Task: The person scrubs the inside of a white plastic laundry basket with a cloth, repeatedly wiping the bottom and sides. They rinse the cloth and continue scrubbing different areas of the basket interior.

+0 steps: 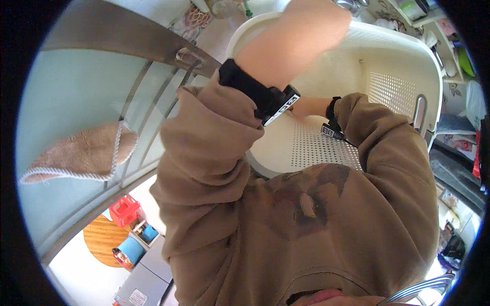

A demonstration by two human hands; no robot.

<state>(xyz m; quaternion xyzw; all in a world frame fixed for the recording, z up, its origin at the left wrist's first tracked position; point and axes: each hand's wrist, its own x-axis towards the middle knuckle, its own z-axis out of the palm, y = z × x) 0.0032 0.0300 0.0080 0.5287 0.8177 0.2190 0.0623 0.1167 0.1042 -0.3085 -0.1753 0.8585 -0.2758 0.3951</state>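
A large off-white plastic laundry basket (398, 46) with perforated walls and a slot handle stands before me. My right hand (300, 108) reaches inside it, and its fingers are mostly hidden behind my left wrist. What they touch there cannot be made out. Across the basket's rim, my raised left hand (306, 34) and forearm are blurred by motion, and the fingers run beyond the top edge of the view. A black strap (245, 82) with a marker-patterned tag circles the left wrist. Another black strap (334, 111) with a tagged device is on the right wrist.
On the left, a brown cloth with white trim (82, 153) hangs against a frosted glass panel (76, 84) in a brown frame (126, 34). Shelves (446, 42) of household items line the right. A red plastic stool (124, 210) and round wooden table (103, 237) are at lower left.
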